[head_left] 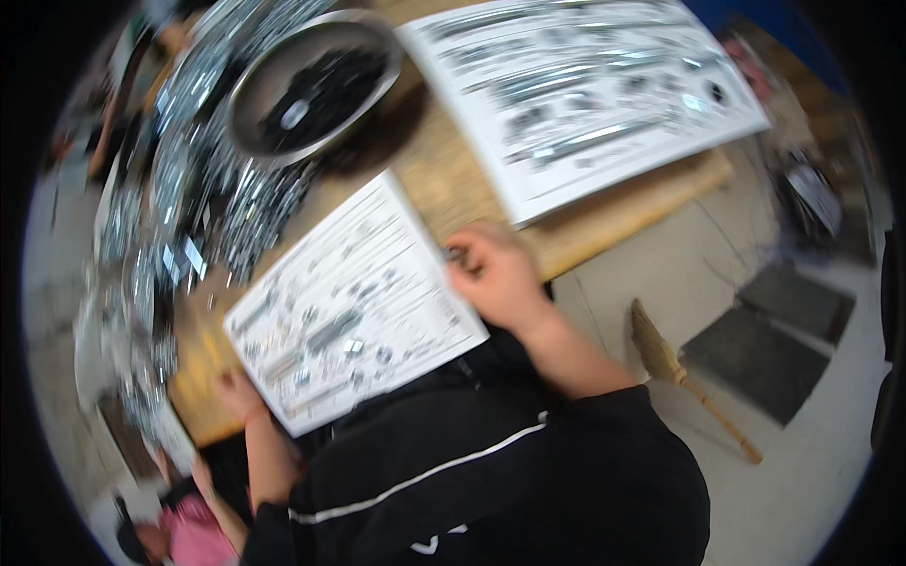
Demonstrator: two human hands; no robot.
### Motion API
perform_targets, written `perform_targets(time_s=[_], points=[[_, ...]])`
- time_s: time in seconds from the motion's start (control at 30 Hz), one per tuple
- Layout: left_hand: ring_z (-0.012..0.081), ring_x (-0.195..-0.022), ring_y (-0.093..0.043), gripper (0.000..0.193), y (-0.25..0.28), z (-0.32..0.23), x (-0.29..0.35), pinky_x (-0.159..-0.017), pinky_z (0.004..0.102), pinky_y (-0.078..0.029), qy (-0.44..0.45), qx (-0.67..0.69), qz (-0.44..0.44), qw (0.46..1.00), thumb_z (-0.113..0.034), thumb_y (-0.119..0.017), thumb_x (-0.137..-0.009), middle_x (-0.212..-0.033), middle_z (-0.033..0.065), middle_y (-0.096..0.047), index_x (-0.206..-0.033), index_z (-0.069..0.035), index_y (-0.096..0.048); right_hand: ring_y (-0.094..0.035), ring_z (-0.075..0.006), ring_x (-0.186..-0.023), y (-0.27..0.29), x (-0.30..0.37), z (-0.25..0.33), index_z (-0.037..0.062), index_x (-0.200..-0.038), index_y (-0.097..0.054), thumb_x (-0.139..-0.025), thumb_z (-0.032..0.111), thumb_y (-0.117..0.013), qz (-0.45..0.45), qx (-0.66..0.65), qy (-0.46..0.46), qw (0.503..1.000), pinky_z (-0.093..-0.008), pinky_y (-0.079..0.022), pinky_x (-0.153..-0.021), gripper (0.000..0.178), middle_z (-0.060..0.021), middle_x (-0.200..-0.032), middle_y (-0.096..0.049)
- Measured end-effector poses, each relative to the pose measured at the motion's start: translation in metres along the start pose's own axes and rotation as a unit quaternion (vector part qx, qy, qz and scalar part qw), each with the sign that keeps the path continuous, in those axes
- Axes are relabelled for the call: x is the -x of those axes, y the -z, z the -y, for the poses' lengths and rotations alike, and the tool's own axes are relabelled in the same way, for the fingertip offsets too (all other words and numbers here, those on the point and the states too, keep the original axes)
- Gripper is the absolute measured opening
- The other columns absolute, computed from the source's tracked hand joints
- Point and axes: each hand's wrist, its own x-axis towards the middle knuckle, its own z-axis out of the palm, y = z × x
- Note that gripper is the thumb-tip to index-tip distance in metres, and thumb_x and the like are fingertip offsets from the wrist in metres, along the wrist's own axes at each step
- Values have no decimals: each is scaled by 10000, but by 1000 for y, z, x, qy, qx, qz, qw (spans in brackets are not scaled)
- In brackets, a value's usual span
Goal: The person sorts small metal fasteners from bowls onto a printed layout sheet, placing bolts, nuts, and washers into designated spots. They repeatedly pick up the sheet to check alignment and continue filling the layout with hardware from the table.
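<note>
White sheet (377, 255) with rows of hardware lies at the near edge of the table (453, 156). Right hand (500, 278) is at the sheet's right edge, its grip apparently pinching a small dark piece (461, 256), too blurred to identify. Left hand (241, 394) is beside the sheet's left edge; grip: cannot tell. Step in hand, I judge: handling that piece, which calls for a steady pinch. Beyond the sheet: metal bowl (253, 94), black parts (330, 90) inside.
</note>
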Motion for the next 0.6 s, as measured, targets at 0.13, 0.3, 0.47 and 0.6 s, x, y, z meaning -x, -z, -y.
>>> perform_targets(time_s=[0.13, 0.3, 0.47, 0.6], points=[[314, -894, -652, 262, -10, -5, -1, -798, 398, -500, -59, -2, -59, 997, -232, -591, -892, -955, 182, -679, -981, 13, -614, -497, -55, -609, -4, -2, 8, -21, -968, -663, -765, -47, -701, 29, -180, -203, 962, -205, -411, -568, 208, -18, -801, -570], [268, -794, -662, 249, 15, -42, 21, -720, 389, -509, 20, -59, -45, 997, -295, -593, -875, -860, 102, -685, -961, -66, -636, -571, -156, -690, -23, -43, 32, 15, -974, -666, -765, 17, -675, 176, 57, -45, 982, -279, -467, -651, 209, -62, -843, -587], [252, -761, -657, 245, 11, -38, 23, -699, 381, -505, 23, -44, -56, 997, -304, -594, -871, -831, 78, -681, -966, -83, -641, -620, -303, -864, -69, -88, 46, 66, -993, -685, -789, 121, -654, 256, 259, 30, 931, -386, -503, -779, 214, -110, -935, -627], [238, -753, -656, 238, 11, -32, 20, -699, 367, -507, 19, 4, -44, 999, -284, -614, -858, -826, 71, -680, -979, -81, -644, -636, -298, -899, -80, -86, 35, 91, -1086, -668, -801, 112, -642, 258, 281, 16, 924, -394, -508, -794, 287, -111, -993, -650]])
